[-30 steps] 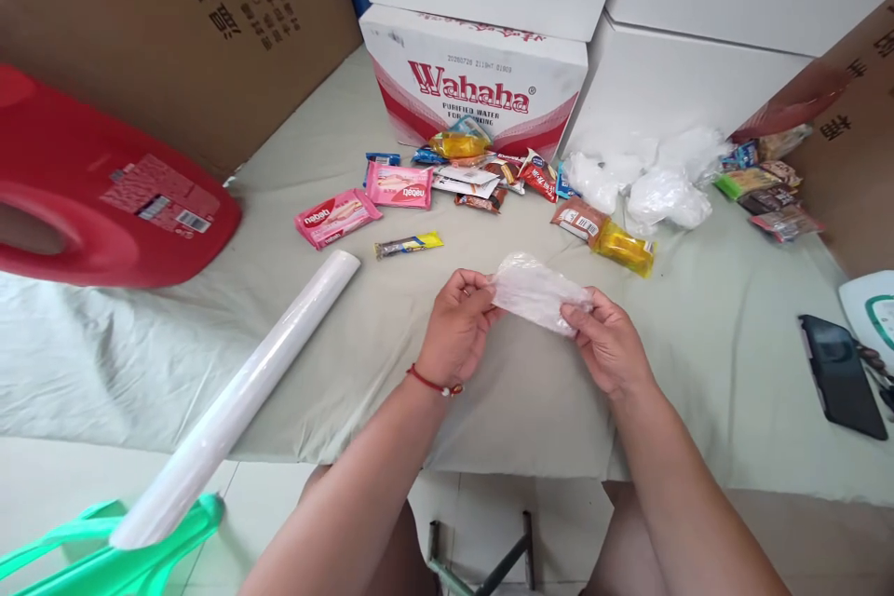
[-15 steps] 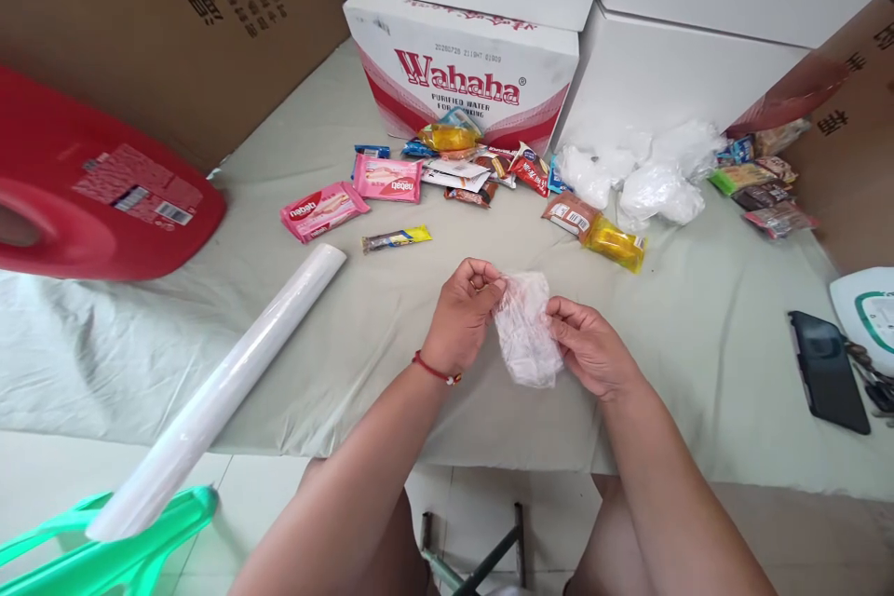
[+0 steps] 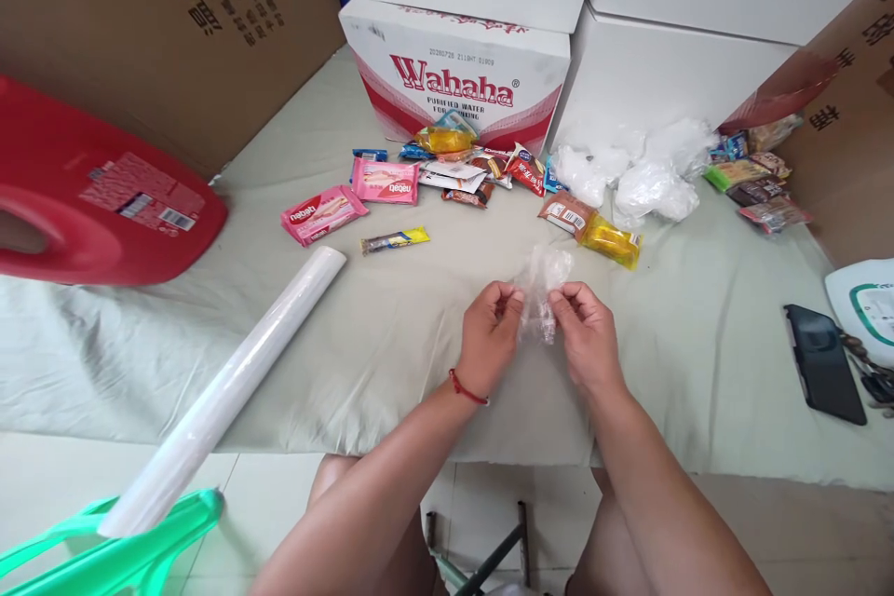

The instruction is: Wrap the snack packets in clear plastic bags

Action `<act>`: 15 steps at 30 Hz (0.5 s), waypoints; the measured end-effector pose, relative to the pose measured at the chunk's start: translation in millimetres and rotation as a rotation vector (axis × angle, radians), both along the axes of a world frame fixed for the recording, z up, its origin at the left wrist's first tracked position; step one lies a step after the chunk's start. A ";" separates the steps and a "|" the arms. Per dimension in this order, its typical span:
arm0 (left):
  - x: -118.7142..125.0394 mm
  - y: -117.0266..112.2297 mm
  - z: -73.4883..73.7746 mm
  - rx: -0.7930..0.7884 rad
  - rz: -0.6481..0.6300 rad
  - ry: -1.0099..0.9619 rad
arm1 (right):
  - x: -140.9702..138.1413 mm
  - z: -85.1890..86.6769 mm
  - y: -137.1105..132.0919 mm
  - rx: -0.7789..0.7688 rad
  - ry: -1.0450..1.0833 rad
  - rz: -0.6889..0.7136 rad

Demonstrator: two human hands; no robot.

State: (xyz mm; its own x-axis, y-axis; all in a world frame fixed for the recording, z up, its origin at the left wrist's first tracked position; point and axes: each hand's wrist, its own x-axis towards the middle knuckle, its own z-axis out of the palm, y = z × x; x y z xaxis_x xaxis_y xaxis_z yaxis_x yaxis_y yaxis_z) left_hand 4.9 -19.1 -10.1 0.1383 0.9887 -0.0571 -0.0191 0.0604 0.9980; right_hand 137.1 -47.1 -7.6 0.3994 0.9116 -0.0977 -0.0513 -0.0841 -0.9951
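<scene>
A crumpled clear plastic bag [image 3: 539, 284] is pinched between my two hands above the cloth-covered table. My left hand [image 3: 494, 326], with a red cord bracelet at the wrist, grips its left side between thumb and fingers. On the opposite side, my right hand [image 3: 585, 331] pinches the film the same way. Just beyond the bag lie a yellow snack packet [image 3: 611, 242] and a brown snack packet [image 3: 564, 212]. Farther back is a heap of similar crumpled clear bags [image 3: 653, 186].
Pink wafer packets [image 3: 325, 214], a thin snack bar [image 3: 395, 240] and other snacks lie before a Wahaba-style white water carton [image 3: 453, 79]. At left are a plastic film roll [image 3: 230, 382] and a red jug [image 3: 132, 196]. A phone [image 3: 824, 363] and white scale [image 3: 866, 303] sit at right.
The bag has gone from spread flat and hanging down to bunched up, with part of it now standing above my fingers. Both hands have come closer together.
</scene>
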 end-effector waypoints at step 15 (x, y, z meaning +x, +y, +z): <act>-18.9 29.0 0.6 -0.152 0.161 -0.288 | 17.9 2.4 4.1 0.081 0.003 -0.214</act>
State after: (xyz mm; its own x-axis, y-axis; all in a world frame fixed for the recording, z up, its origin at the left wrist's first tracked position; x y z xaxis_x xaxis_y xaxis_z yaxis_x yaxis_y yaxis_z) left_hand -14.1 10.0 -9.5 0.0130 0.9823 -0.1869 -0.3198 0.1812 0.9300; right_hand 154.9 -43.0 -5.2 0.5843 0.8110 -0.0288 -0.0626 0.0097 -0.9980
